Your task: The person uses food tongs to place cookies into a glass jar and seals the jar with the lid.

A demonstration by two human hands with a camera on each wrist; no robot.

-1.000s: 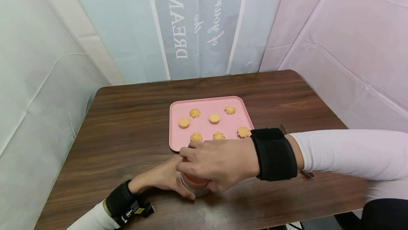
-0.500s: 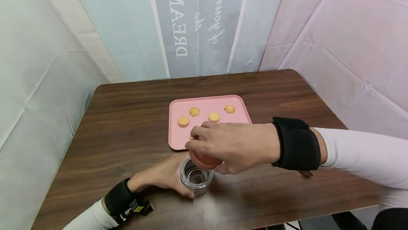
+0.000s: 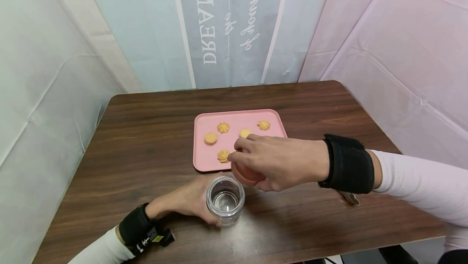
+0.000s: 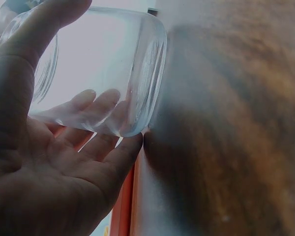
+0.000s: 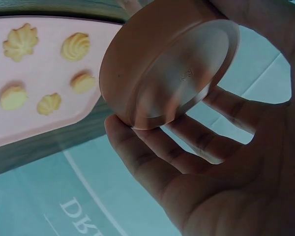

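A clear glass jar (image 3: 225, 199) stands upright and uncovered on the wooden table. My left hand (image 3: 195, 200) grips it from the left; in the left wrist view the thumb and fingers wrap round the jar's side (image 4: 101, 59). Just beyond the jar's rim, my right hand (image 3: 281, 162) holds a round terracotta-coloured lid (image 3: 245, 174) by its edge. The right wrist view shows the lid (image 5: 169, 64) tilted, fingers and thumb spread round its rim. Behind it, a pink tray (image 3: 204, 160) bears several yellow cookies (image 3: 223, 127), some hidden by my right hand.
A small metal utensil (image 3: 349, 198) lies on the table (image 3: 157, 134), partly under my right forearm. Pale cloth screens (image 3: 234, 53) close off the back and both sides. The table's front edge runs below the jar.
My right hand has lifted the lid off the jar and moved up and to the right with it. The jar's open mouth now shows. My left hand has stayed on the jar.
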